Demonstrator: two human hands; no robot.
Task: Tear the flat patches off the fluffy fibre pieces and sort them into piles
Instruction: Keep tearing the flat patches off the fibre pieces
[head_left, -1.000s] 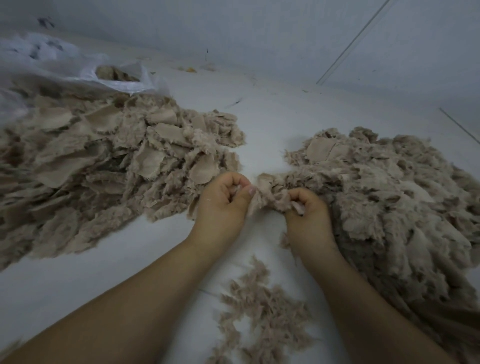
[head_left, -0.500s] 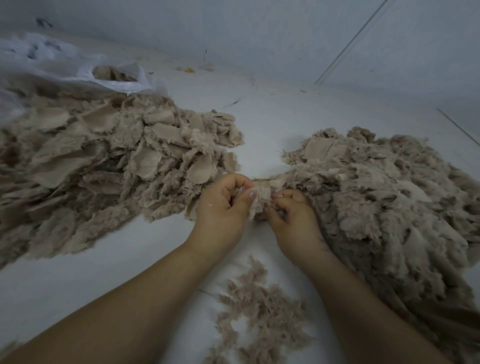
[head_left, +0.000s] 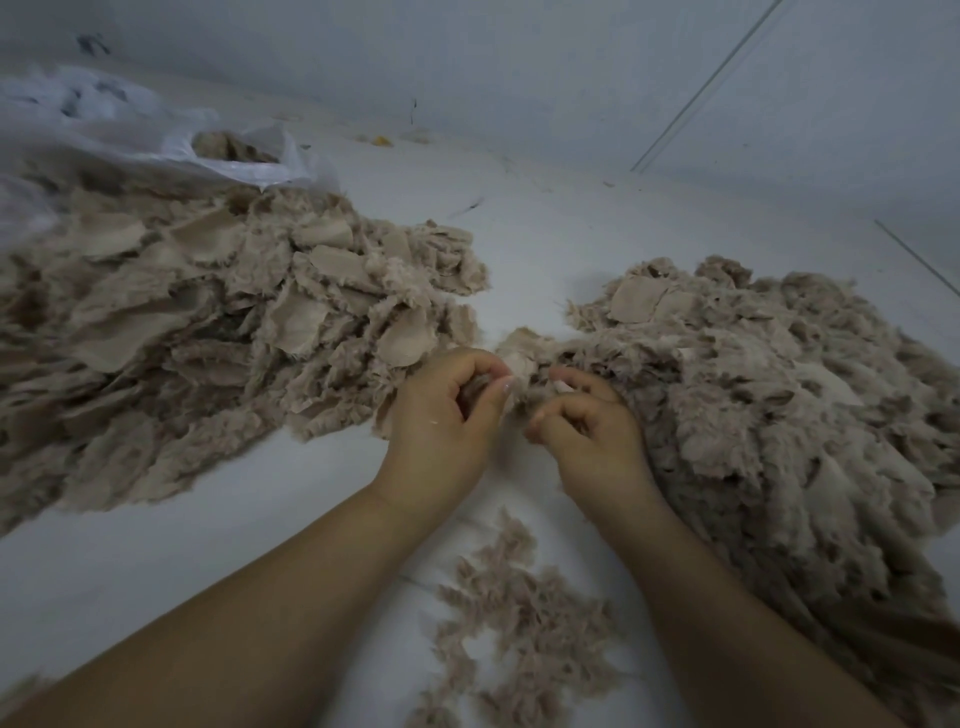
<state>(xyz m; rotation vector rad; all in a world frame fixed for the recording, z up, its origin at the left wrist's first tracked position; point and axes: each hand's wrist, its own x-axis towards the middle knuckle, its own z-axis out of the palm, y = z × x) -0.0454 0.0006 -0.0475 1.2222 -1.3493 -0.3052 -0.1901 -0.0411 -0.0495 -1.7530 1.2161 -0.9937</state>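
Fingers of the left hand (head_left: 441, 415) and right hand (head_left: 587, 431) pinch one fibre piece (head_left: 524, 358) at the right pile's (head_left: 779, 415) near-left edge; a clean tear probably needs close grips and opposite pulls.

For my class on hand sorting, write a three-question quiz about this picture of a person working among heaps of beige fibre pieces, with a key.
1. True or false: both hands grip the same fibre piece.
2. Multiple choice: where does the plastic bag lie? A) behind the left pile B) under the right forearm C) on the right pile
3. Fill in: the thin scatter of fluff lies on the floor between the two ______.

Key
1. True: the left hand and the right hand both pinch it, between the left pile and the right pile.
2. A
3. forearms
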